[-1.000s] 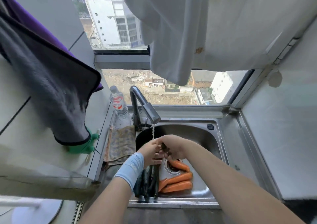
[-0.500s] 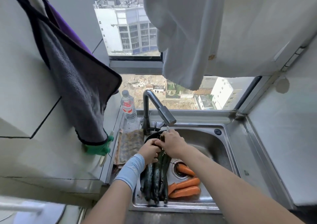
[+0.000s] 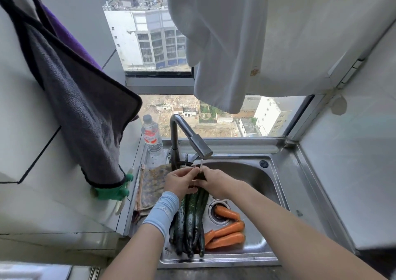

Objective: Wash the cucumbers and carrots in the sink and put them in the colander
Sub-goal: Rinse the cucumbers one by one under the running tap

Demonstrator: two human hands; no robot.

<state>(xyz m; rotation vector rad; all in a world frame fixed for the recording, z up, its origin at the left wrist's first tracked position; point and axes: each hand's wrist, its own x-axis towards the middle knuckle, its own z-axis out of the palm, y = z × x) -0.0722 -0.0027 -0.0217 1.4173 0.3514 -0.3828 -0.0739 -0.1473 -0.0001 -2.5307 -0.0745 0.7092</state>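
Several long dark green cucumbers [image 3: 190, 222] lie in the steel sink [image 3: 267, 185], their far ends raised toward the tap. Three orange carrots [image 3: 227, 234] rest beside them, near the drain. Both hands meet under the thin stream from the tap [image 3: 200, 145]. My right hand [image 3: 216, 182] grips the upper end of a cucumber. My left hand [image 3: 180, 181], with a pale blue wristband, curls its fingers round the same end. No colander is in view.
A patterned cloth [image 3: 152, 185] lies on the sink's left ledge next to a water bottle [image 3: 151, 137]. A grey towel [image 3: 85, 117] hangs at left above a green glove [image 3: 113, 190]. A white cloth [image 3: 216, 44] hangs overhead. White counter [image 3: 351, 172] runs at right.
The view has tilted up and shifted right. Both hands have risen closer to the tap's spout, still working the cucumber end under the water. The carrots have not moved.
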